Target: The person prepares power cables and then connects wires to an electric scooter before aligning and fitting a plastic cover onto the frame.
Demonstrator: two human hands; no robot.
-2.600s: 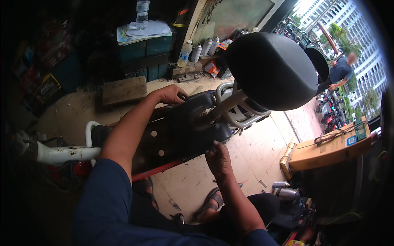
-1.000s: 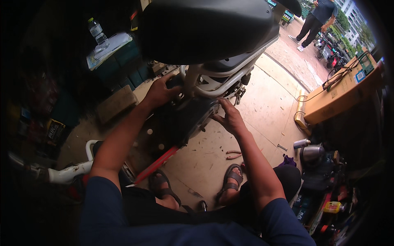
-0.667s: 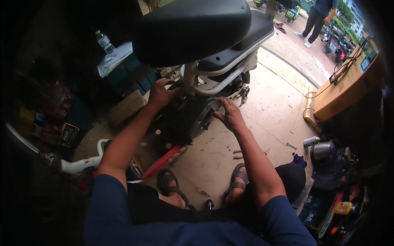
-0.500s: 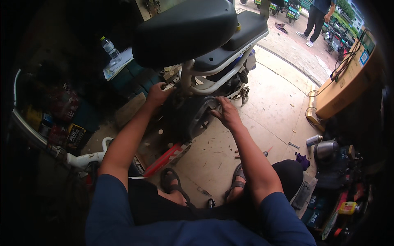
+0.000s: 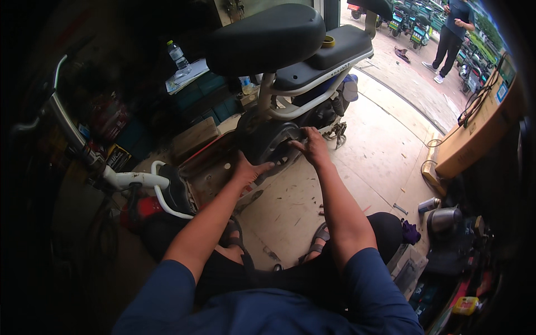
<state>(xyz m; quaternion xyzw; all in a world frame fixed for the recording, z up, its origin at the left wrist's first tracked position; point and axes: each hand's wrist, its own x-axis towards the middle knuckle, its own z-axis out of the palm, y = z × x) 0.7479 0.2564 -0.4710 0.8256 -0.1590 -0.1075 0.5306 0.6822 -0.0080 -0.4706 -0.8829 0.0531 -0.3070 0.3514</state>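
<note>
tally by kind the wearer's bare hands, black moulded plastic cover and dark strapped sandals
left bare hand and right bare hand: 2
black moulded plastic cover: 1
dark strapped sandals: 2
total: 5

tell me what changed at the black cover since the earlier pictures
The left hand has moved from the far side of the black cover toward the person, to its near left edge. The cover, flat at first, now tilts. The right hand stays at the cover's right edge.
</note>
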